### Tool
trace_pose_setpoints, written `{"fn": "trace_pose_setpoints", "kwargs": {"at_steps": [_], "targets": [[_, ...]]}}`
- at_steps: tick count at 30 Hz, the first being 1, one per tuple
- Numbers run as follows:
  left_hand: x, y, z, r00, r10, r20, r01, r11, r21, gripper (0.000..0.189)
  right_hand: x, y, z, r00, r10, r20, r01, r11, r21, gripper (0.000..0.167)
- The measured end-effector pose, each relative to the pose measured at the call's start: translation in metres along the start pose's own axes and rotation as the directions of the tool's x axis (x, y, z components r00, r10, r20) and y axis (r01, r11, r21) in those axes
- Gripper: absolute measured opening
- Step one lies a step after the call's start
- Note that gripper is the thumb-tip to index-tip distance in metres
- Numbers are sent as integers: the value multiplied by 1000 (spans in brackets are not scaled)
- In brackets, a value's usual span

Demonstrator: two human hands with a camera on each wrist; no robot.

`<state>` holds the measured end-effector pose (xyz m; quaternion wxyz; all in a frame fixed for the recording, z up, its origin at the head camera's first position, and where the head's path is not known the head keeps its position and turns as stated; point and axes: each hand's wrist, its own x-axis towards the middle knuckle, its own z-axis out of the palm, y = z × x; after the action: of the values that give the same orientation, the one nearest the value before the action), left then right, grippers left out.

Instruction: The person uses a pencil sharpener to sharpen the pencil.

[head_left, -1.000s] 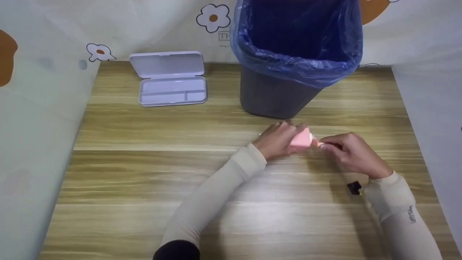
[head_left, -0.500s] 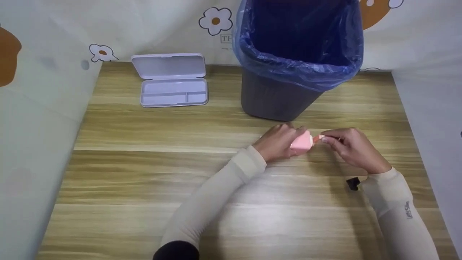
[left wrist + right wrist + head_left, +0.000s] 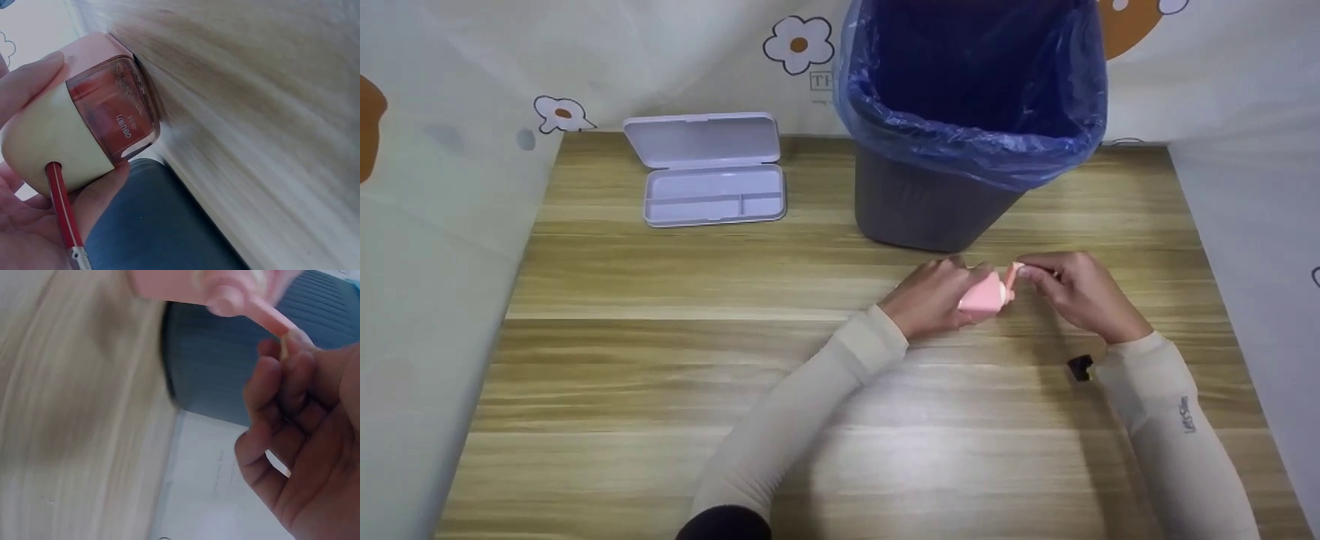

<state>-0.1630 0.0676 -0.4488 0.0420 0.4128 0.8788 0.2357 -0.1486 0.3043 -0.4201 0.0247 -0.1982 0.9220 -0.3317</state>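
Note:
My left hand (image 3: 926, 296) grips a pink pencil sharpener (image 3: 982, 298) on its side, low over the wooden table. In the left wrist view, a red pencil (image 3: 64, 208) sits in the hole of the sharpener's cream front (image 3: 56, 135). Reddish bits show behind its clear shavings drawer (image 3: 115, 109). The pencil's sharpened end is hidden inside. My right hand (image 3: 1084, 296) pinches the end knob of the sharpener's crank (image 3: 270, 316) between thumb and fingers. That crank arm slants up and away from the hub in the head view.
A grey bin (image 3: 922, 206) lined with a blue bag (image 3: 960, 146) stands just beyond my hands. Back left lies an open, pale lilac pencil case (image 3: 712, 208) with divided compartments. A small black object (image 3: 1080, 367) shows beside my right cuff.
My right hand has swung the crank from pointing right to pointing upward in the head view, moving slightly up and left. The left hand has held the sharpener nearly still.

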Motion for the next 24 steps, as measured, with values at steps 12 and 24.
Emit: {"fn": "trace_pose_setpoints", "kwargs": {"at_steps": [12, 24], "targets": [[1, -1, 1, 1000, 26, -11, -26, 1000, -14, 54, 10, 15, 13, 998, -22, -54, 17, 996, -88, 16], [3, -3, 2, 999, 40, -11, -40, 999, -27, 60, 15, 38, 35, 996, 12, 91, -11, 1000, -6, 18]]}}
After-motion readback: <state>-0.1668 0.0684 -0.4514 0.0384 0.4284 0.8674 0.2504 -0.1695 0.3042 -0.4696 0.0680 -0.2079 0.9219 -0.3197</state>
